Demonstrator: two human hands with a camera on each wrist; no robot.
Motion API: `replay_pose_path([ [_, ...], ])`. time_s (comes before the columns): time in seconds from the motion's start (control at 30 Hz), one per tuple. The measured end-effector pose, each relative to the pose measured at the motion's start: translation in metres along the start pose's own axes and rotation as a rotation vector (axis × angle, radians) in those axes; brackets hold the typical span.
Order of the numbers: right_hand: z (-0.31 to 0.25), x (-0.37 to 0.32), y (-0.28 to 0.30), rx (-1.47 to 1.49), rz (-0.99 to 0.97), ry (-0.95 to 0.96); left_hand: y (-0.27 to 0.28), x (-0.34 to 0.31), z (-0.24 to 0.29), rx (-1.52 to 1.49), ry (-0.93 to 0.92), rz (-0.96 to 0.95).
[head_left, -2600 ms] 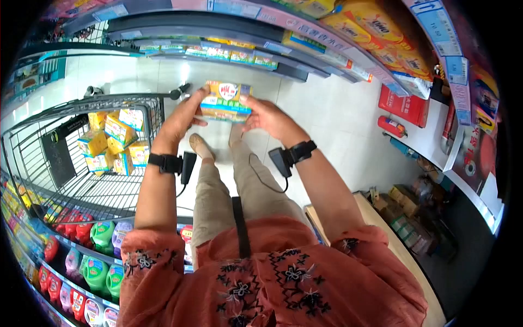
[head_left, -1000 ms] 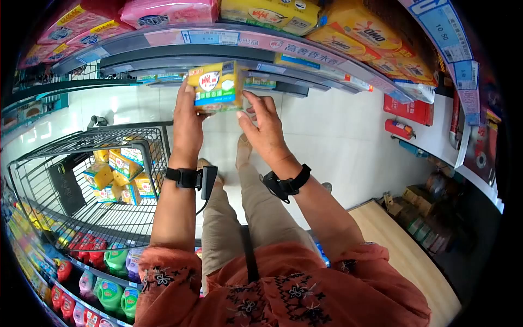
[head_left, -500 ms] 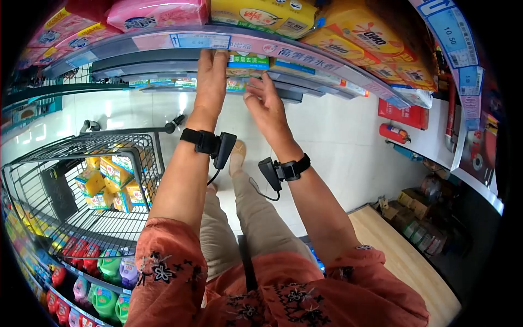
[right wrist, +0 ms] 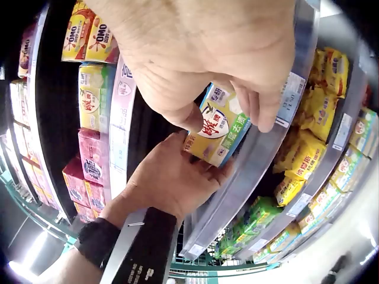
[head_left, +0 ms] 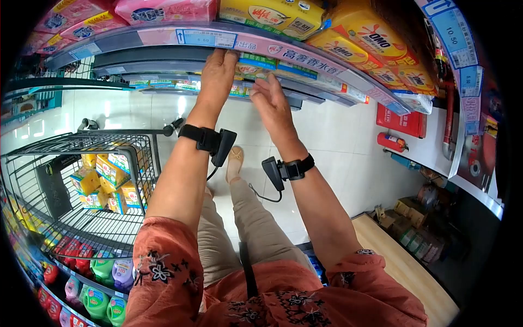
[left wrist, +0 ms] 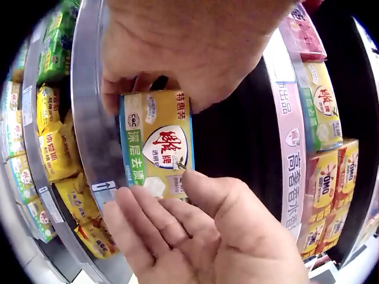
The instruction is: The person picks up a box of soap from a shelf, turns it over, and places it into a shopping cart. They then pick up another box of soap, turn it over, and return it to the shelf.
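A yellow, green and blue boxed soap pack (left wrist: 157,115) stands inside the shelf bay, behind the price rail in the head view. My left hand (head_left: 218,79) reaches under the upper shelf and grips one end of the pack. At the pack's other end is my right hand (head_left: 271,101), its palm turned toward the pack and its fingers loosely extended. In the left wrist view, the right thumb (left wrist: 204,186) lies right at the pack's corner. The right wrist view has both hands around the pack (right wrist: 216,127), with parts of it hidden by fingers.
A wire shopping cart (head_left: 76,218) at left holds several similar yellow soap packs (head_left: 111,171). Overhead, the upper shelf's rail (head_left: 261,46) carries pink and yellow packs. A fire extinguisher (head_left: 392,143) and a wooden counter (head_left: 400,267) are at right.
Both hands held the soap pack over the floor; it has since moved up and forward into the shelf bay with the left hand. The right hand has loosened from it and stays beside it.
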State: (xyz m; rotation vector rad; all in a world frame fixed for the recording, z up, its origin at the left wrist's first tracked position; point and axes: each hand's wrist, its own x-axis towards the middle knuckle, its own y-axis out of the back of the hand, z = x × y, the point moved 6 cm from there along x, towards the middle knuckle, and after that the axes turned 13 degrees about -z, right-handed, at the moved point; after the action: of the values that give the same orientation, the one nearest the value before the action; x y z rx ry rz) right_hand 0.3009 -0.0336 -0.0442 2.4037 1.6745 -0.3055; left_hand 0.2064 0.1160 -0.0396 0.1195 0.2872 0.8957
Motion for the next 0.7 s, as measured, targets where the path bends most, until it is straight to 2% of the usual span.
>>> replay_pose_path([
  [0.13, -0.010, 0.007, 0.001, 0.036, -0.005, -0.004, -0.009, 0.005, 0.008, 0.201, -0.182, -0.001],
  [0.23, -0.005, 0.014, 0.004, -0.017, 0.001, -0.015, -0.015, 0.010, 0.001, 0.275, -0.243, 0.082],
  [0.33, 0.001, 0.019, 0.003, -0.043, -0.001, -0.007, -0.020, 0.019, -0.007, 0.629, -0.407, 0.011],
  [0.53, 0.002, 0.017, 0.003, -0.053, -0.023, -0.038, -0.014, 0.028, -0.017, 0.299, -0.101, 0.024],
  [0.7, -0.002, 0.018, 0.006, 0.037, -0.052, -0.066, -0.015, 0.032, -0.023, 0.270, -0.066, 0.005],
])
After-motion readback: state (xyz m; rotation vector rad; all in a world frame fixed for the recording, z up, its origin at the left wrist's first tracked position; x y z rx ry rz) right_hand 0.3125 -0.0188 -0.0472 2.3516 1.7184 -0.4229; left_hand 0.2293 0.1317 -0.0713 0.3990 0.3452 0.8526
